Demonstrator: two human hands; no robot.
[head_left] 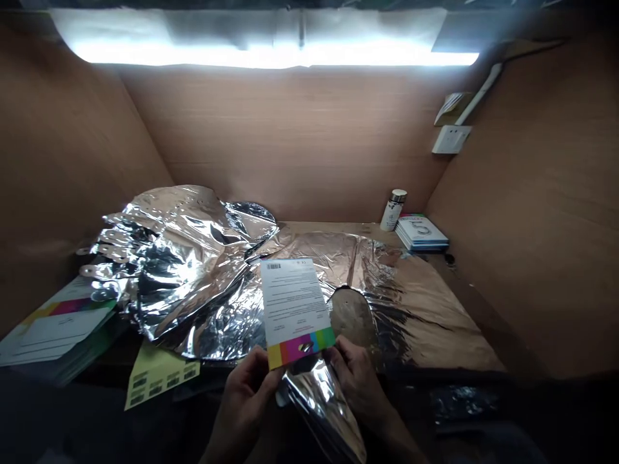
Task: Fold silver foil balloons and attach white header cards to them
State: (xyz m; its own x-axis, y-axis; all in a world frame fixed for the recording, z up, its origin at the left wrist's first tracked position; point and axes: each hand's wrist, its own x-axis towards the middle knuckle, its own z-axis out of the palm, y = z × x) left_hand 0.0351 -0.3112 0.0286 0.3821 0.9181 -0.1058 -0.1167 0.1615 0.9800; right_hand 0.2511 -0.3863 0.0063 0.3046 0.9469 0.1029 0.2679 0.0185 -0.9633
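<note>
Printed card [294, 303] amid silver foil [207, 290]

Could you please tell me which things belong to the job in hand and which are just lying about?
In the job: held printed card; folded foil; probably foil sheets, cards at left, yellow label sheet.
Seemingly lying about: bottle; stack at right.

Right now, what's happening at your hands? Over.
Left fingers and right fingers holding the striped end of a printed card. Shiny foil piece below it. Foil sheets spread beyond.
</note>
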